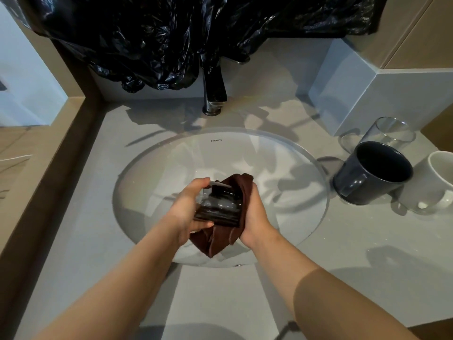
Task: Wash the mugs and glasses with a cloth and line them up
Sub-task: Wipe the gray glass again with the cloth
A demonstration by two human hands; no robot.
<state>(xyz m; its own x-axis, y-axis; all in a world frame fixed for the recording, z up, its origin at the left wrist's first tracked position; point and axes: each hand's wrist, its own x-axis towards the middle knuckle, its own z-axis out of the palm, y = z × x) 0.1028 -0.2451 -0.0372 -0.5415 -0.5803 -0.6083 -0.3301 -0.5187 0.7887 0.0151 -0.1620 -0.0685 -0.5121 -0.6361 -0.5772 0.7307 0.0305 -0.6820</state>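
Note:
Over the white sink basin (171,158) my left hand (188,207) grips a clear glass (217,204) lying on its side. My right hand (256,212) holds a dark red-brown cloth (228,231) wrapped against the glass's right side and underneath it. On the counter to the right stand a dark blue mug (375,173), a white mug (436,182) and a clear glass (389,131) behind them.
A dark tap (214,92) rises behind the basin, under black plastic sheeting (171,33) covering the wall. A grey box-shaped ledge (382,94) sits at the back right. The grey counter (220,303) runs along the front; a wooden edge (49,155) borders the left.

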